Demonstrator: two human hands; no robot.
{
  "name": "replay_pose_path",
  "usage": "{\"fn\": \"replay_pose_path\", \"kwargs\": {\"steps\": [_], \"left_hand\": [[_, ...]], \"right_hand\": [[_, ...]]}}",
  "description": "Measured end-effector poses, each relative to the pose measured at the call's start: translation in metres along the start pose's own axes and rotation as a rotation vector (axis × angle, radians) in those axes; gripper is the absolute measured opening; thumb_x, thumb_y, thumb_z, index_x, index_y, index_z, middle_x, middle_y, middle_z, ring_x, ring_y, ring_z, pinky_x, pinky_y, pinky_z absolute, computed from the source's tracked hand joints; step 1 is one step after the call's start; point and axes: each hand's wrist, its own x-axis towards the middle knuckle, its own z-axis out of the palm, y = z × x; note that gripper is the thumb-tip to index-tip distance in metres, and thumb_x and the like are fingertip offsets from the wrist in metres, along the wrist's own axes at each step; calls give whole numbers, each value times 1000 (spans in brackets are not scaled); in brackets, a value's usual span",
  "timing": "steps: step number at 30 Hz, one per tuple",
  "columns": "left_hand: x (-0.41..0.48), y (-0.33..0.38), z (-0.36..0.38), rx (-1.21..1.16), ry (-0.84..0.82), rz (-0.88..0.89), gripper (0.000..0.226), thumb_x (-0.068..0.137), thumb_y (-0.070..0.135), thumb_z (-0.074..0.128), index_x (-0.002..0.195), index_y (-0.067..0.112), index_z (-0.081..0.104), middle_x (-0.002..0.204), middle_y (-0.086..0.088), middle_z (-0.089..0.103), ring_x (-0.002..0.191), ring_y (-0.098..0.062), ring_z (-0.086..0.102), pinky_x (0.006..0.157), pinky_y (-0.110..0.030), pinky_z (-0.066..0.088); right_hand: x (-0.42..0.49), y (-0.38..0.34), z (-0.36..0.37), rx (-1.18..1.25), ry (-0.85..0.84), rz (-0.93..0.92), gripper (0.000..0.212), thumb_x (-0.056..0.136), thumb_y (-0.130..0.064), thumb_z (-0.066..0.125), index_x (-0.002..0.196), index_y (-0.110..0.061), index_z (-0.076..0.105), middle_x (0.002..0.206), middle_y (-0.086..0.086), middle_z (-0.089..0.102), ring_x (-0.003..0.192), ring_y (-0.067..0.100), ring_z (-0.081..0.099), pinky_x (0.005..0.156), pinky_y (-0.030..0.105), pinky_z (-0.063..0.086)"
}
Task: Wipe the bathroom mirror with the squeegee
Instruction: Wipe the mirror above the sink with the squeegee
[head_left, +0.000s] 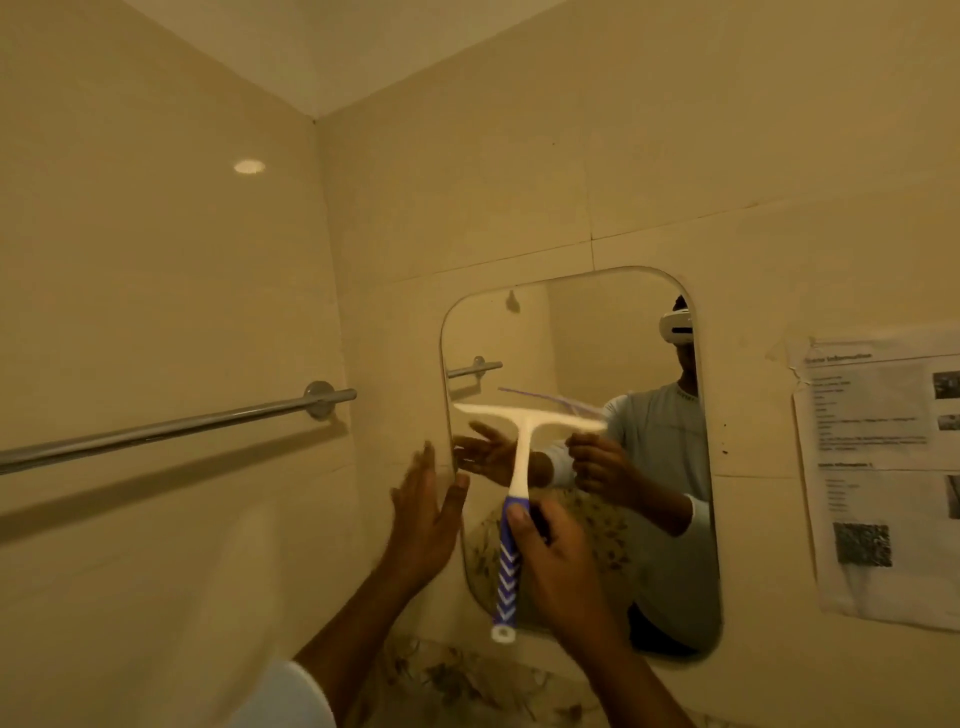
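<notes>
Your right hand, low in the frame's centre, is wrapped around the squeegee handle, blade up mid-frame before the mirror; your left hand is spread wide, empty, beside the glass. Press the blade flat and pull down evenly, overlapping strokes

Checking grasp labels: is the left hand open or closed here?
Open. The left hand has fingers spread, holding nothing, beside the mirror edge; the right hand grips the squeegee handle.
</notes>
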Motion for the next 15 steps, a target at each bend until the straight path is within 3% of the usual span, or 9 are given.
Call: {"fn": "replay_pose_path", "kwargs": {"steps": [2, 4, 8, 11, 13, 15], "left_hand": [[-26, 28, 3, -436, -4, -115, 85, 79, 95, 24, 138, 43, 55, 145, 5, 60, 135, -14, 54, 105, -29, 44], [-40, 49, 6, -624, -71, -162, 87, 70, 101, 24, 114, 44, 72, 111, 7, 78, 104, -10, 72, 81, -24, 55], [-49, 82, 3, -738, 45, -116, 72, 78, 92, 33, 95, 36, 74, 81, -7, 77, 66, -21, 74, 53, -30, 58], [-43, 93, -5, -758, 123, -108, 75, 80, 88, 40, 81, 18, 66, 57, -1, 55, 45, -14, 50, 44, -31, 50], [-35, 98, -10, -819, 107, -117, 69, 86, 79, 44, 82, 13, 61, 57, 1, 48, 44, -13, 43, 43, -31, 47], [-24, 102, -16, -893, 63, -105, 58, 97, 63, 44, 93, 8, 60, 59, -4, 47, 43, -15, 43, 42, -29, 47]], "right_hand": [[14, -10, 4, -44, 15, -113, 21, 104, -36, 59, 113, -19, 69, 103, 7, 71, 93, 24, 71, 89, 50, 60], [25, -26, 11, -81, 21, -209, 17, 105, -28, 62, 113, -17, 72, 104, 5, 71, 96, 21, 70, 90, 47, 59], [43, -50, 11, -251, -23, -319, 15, 106, -36, 59, 103, -30, 73, 95, -5, 69, 89, 7, 66, 82, 34, 56], [63, -71, -23, -537, 22, -410, 41, 107, -55, 42, 77, -34, 61, 77, -9, 59, 72, 5, 57, 68, 32, 45], [81, -85, -65, -764, 268, -597, 48, 106, -52, 36, 87, -19, 67, 83, 0, 63, 78, 18, 59, 75, 39, 48], [105, -99, -116, -924, 580, -770, 41, 107, -38, 40, 109, -8, 68, 105, 14, 68, 98, 33, 62, 88, 46, 48]]}}
